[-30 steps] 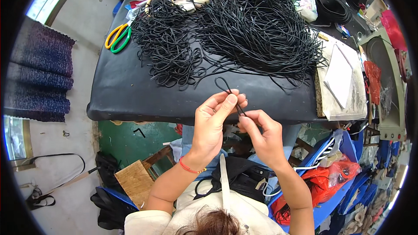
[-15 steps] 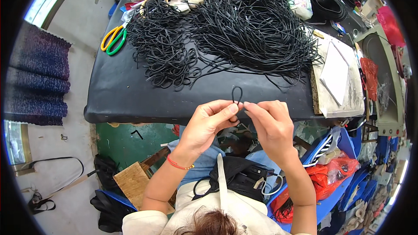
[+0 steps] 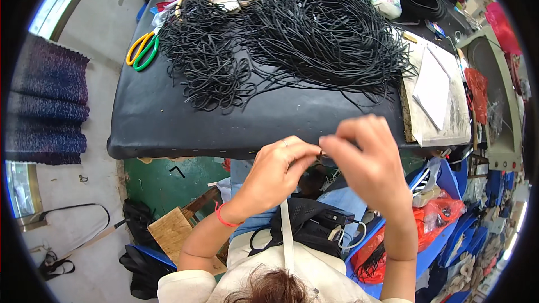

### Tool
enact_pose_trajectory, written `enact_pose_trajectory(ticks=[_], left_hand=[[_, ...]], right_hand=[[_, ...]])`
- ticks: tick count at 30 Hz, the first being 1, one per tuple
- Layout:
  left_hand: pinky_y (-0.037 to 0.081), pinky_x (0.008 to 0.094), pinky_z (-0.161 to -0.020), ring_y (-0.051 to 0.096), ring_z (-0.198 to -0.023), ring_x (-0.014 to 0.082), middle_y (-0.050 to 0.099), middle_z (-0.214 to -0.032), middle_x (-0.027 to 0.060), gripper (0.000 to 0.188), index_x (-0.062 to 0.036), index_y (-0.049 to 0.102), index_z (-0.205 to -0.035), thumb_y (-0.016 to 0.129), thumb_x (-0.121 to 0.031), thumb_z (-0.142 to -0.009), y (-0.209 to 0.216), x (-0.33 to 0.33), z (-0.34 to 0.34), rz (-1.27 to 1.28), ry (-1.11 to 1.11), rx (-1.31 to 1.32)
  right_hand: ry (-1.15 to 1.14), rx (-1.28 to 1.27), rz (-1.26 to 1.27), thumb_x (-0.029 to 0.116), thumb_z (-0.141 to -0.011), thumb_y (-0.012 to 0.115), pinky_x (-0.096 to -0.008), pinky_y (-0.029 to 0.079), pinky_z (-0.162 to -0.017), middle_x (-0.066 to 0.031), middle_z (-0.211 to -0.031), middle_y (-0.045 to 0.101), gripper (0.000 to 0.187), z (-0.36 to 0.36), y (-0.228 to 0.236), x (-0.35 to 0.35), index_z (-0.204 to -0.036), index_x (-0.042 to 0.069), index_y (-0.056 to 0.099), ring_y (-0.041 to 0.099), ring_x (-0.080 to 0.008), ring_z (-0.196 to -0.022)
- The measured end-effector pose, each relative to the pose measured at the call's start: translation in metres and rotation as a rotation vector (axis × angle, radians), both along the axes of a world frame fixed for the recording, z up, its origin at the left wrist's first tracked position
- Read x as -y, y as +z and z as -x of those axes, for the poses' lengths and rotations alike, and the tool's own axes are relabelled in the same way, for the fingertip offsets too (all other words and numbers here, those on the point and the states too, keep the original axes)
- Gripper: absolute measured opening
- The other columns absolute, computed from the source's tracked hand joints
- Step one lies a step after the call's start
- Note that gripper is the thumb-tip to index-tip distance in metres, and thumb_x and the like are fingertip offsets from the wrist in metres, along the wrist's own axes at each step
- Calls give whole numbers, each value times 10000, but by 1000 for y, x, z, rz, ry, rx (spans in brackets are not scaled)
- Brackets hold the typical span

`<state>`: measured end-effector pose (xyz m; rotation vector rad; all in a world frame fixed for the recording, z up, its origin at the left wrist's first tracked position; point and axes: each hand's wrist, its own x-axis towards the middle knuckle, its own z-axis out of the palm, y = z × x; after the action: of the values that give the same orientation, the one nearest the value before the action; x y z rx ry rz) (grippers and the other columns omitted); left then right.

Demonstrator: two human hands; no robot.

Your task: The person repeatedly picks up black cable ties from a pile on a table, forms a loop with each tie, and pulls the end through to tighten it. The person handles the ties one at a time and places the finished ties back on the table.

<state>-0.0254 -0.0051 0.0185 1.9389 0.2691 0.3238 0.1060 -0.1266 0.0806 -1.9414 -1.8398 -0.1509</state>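
Note:
Just off the table's near edge, my left hand (image 3: 281,165) is closed in a pinch, thumb against forefinger. A short dark bit of black cord (image 3: 321,154) shows at its fingertips; the rest is hidden by the fingers. My right hand (image 3: 368,154) is close beside it on the right, raised a little higher and blurred by motion. Its fingers are curled in, and whatever lies between them cannot be made out. Beyond the hands, a pile of looped black cords (image 3: 208,64) and a larger heap of long black cords (image 3: 331,33) lie on the black-covered table (image 3: 179,126).
Scissors (image 3: 143,50) with yellow and green handles lie at the table's left. A pale board (image 3: 412,115) bearing a white sheet (image 3: 432,92) is at the right. Below right, a blue container (image 3: 359,255) holds red plastic bags (image 3: 432,219). A wooden stool (image 3: 177,235) stands lower left.
The cord loop that stood above my left fingertips no longer shows. My left hand has turned over and dropped slightly; my right hand has moved right and tilted upward.

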Motion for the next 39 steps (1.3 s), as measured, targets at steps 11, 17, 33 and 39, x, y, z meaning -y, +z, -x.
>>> enact_pose_trajectory(ticks=[11, 17, 33, 39], left_hand=[[478, 237, -732, 568, -785, 91, 642, -905, 73, 217, 8, 597, -1056, 604, -58, -849, -10, -6, -2, 997, 70, 0], [497, 259, -774, 608, -857, 124, 648, -916, 98, 203, 6, 598, -1035, 607, -35, -836, -13, -1, -3, 970, 135, 64], [503, 254, -748, 616, -830, 121, 648, -899, 101, 190, 21, 590, -995, 625, -7, -811, -10, 2, -1, 984, 196, 118], [509, 273, -765, 624, -833, 139, 648, -920, 106, 202, 25, 577, -1019, 612, -21, -825, -15, 3, -2, 1116, 182, 83]], right_hand=[[-204, -801, 27, -27, -806, 573, -270, 453, -594, -95, -796, 585, 155, 22, -42, 12, -956, -11, 607, 575, -167, -671], [-160, -1711, -30, 4, -866, 545, -217, 473, -650, -48, -887, 637, 159, 29, -40, 13, -1005, -12, 620, 587, -90, -763], [-199, -1674, 172, 88, -801, 669, -199, 441, -621, -34, -814, 648, 147, 9, -40, 5, -918, 2, 646, 555, -57, -699], [-212, -1645, 42, 95, -840, 621, -218, 463, -631, -57, -894, 656, 149, 12, -38, 4, -948, -6, 642, 573, -77, -725]])
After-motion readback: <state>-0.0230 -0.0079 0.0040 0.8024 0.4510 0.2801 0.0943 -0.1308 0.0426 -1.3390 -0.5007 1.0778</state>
